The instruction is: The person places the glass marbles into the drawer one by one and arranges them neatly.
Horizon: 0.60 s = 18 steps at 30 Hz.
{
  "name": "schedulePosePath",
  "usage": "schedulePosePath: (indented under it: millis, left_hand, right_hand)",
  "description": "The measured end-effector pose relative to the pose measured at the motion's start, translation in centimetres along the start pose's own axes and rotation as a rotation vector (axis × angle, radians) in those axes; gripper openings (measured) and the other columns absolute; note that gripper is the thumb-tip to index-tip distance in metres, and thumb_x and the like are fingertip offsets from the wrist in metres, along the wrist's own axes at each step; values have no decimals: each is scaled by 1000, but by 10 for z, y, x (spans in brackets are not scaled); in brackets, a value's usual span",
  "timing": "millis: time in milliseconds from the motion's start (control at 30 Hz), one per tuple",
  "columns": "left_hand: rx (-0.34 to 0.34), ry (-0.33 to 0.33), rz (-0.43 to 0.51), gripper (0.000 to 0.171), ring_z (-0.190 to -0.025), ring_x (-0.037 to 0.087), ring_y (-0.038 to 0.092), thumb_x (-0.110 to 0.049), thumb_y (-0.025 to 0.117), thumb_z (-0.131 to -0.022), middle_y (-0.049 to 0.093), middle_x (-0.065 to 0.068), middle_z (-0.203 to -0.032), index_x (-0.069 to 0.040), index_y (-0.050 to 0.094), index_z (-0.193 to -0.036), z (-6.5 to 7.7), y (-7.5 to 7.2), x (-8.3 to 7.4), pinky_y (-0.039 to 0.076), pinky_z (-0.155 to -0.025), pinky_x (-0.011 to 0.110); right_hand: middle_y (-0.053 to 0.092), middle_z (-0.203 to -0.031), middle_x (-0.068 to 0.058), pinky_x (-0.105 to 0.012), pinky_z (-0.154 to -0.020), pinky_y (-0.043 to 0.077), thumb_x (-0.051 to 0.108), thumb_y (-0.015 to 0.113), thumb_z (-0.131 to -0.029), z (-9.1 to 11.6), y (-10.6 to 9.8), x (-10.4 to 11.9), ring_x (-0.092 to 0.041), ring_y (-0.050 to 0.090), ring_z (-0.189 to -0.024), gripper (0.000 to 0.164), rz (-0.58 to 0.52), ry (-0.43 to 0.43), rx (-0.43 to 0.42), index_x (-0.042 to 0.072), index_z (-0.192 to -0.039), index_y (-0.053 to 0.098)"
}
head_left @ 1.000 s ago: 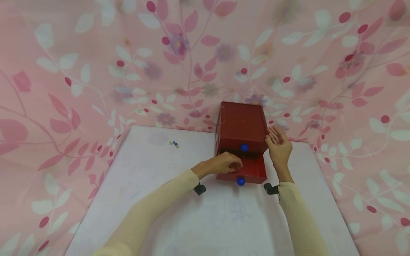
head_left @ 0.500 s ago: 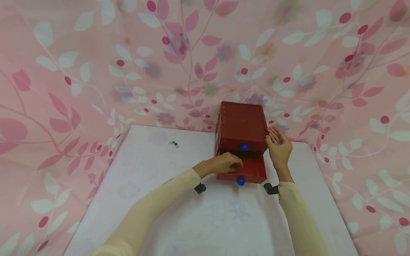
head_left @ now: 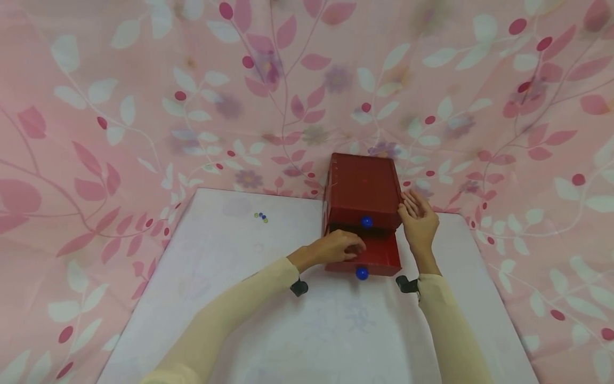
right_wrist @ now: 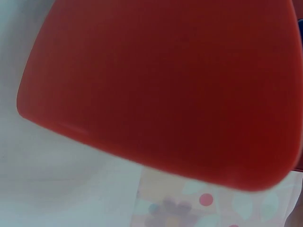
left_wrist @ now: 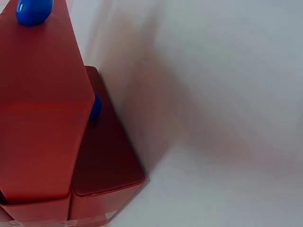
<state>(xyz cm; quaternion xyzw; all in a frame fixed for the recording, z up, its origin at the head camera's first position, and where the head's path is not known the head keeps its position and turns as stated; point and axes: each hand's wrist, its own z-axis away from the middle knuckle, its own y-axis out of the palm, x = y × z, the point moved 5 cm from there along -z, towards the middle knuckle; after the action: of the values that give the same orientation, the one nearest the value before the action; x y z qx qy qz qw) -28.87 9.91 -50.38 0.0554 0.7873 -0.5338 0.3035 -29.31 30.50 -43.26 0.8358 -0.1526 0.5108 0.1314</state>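
A small red drawer cabinet (head_left: 364,184) stands at the back of the table, its lower drawer (head_left: 384,250) pulled out. Blue round knobs mark the upper front (head_left: 366,221) and the lower drawer front (head_left: 362,273). My left hand (head_left: 338,246) is over the left part of that drawer, fingers loosely bent; I see nothing held. My right hand (head_left: 419,217) rests its fingertips against the cabinet's right side, fingers fairly straight. In the left wrist view the red drawer body (left_wrist: 38,146) fills the left; a red panel (right_wrist: 165,85) fills the right wrist view.
Several tiny blue and yellow-green beads (head_left: 263,217) lie on the white tabletop (head_left: 225,245) left of the cabinet. Pink floral cloth (head_left: 278,106) rises behind and at both sides. Dark wrist devices (head_left: 406,284) sit near both cuffs.
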Motion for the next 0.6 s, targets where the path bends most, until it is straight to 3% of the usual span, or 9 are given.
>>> schedulePosePath:
  millis: [300,600]
  left_hand:
    - [-59,26,66,29,-99,5,64,-6,72,-88,68,3,-109,-6,66,-117,2,-4,-1,45,-87,8]
    - [-141,18,69,26,-99,6,64,-9,72,-89,69,2,-107,-6,67,-114,11,-8,3,46,-87,10]
  right_hand:
    - [58,-121,-35,-33,-95,48,-13,66,-81,1,0,2,-42,58,-115,45,9,-10,15,-10,-125,59]
    - [60,-120,-34,-33,-95,48,-14,65,-81,1,0,3,-42,58,-114,45,11,-3,12,-10,-125,59]
